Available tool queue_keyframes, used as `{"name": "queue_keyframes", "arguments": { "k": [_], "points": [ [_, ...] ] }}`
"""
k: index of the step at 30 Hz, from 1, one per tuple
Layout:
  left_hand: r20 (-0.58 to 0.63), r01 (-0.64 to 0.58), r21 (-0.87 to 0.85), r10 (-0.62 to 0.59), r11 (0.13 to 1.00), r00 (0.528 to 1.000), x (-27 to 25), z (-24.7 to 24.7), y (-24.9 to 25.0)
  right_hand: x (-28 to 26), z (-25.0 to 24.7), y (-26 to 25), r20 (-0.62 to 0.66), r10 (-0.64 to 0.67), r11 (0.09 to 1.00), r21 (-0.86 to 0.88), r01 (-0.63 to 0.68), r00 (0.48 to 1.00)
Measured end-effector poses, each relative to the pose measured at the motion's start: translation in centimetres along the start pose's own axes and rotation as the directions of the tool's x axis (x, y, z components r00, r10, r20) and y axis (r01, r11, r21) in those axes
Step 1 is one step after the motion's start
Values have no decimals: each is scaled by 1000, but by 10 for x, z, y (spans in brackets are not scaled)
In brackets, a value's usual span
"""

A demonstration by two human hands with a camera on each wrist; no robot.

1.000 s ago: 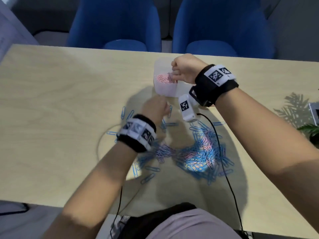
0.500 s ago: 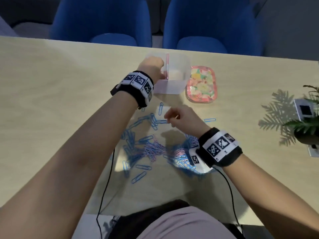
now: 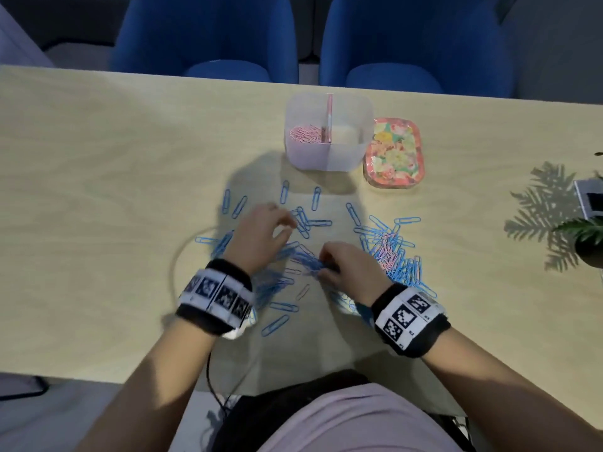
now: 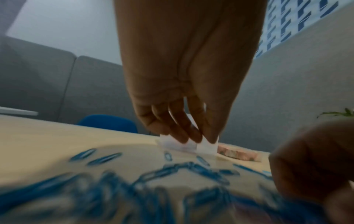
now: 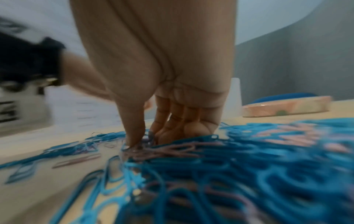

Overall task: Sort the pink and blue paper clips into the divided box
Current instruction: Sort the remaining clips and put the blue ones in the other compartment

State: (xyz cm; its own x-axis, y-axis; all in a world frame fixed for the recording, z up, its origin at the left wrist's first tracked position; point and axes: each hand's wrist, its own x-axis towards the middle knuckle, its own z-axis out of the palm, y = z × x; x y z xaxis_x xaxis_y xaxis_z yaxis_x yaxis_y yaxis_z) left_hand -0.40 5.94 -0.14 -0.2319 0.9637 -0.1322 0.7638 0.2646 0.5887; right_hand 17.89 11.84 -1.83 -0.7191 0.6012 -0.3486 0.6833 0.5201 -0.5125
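Head view: thin wire paper clips (image 3: pixel 388 252) are lying scattered on the pale wood table (image 3: pixel 98 190), pointing every way; pink ones are filling the translucent divided box (image 3: pixel 329 148)'s left compartment. The left hand (image 3: pixel 261 233), at the box earlier, is now hovering loose-fingered.

Right wrist: the right hand (image 5: pixel 162 121) is pinching clips.

This looks like an office meeting room — a long, pale wooden table (image 3: pixel 98 151) with two blue padded chairs (image 3: pixel 208 37) pushed up to its far side, grey padded wall panels (image 4: pixel 47 78) behind, and a small potted plant (image 3: pixel 584 236).
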Motion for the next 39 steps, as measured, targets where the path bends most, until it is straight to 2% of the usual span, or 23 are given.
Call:
{"name": "queue_keyframes", "arguments": {
  "k": [3,7,9,13,15,17,20,23,26,30,32,34,36,39],
  "points": [
    [133,58,10,-58,998,989,-36,7,-16,-7,-5,16,-40,47,994,105,-43,998],
    [194,99,50,-107,994,975,-57,11,-28,-11,-13,31,-156,109,965,255,-67,982],
    [171,110,26,-112,994,979,-59,11,-31,-10,-16,35,-188,126,972,219,-84,974],
    [140,134,14,-135,991,981,-56,7,-36,-6,-15,29,-332,93,993,101,-63,939],
    [151,154,25,-156,988,976,-55,5,-40,-2,-13,14,-308,24,991,136,19,951],
    [161,180,24,-181,983,970,-55,4,-42,5,-8,-2,-210,-32,986,154,66,977],
    [142,185,55,-191,981,971,-54,0,-43,17,1,-16,-110,-46,999,16,48,993],
    [80,149,135,-161,980,984,-52,-1,-34,24,4,-21,-73,-45,998,-53,41,996],
    [76,92,117,-101,989,992,-49,9,-18,25,-1,-20,-84,-34,999,-6,34,996],
    [106,-12,120,-1,993,994,-41,22,-6,25,-15,-6,-224,72,986,165,-35,972],
    [110,-57,142,42,988,993,-38,25,-5,26,-21,5,-282,125,983,167,-79,951],
    [85,-99,157,86,983,993,-35,28,-4,25,-22,10,-320,88,996,36,-81,943],
    [61,-130,189,121,973,991,-32,28,-4,22,-17,8,-325,-16,996,-91,-15,946],
    [56,-171,249,162,953,985,-27,27,-5,17,-5,-1,-238,-104,987,-147,70,966]
  ]
}}
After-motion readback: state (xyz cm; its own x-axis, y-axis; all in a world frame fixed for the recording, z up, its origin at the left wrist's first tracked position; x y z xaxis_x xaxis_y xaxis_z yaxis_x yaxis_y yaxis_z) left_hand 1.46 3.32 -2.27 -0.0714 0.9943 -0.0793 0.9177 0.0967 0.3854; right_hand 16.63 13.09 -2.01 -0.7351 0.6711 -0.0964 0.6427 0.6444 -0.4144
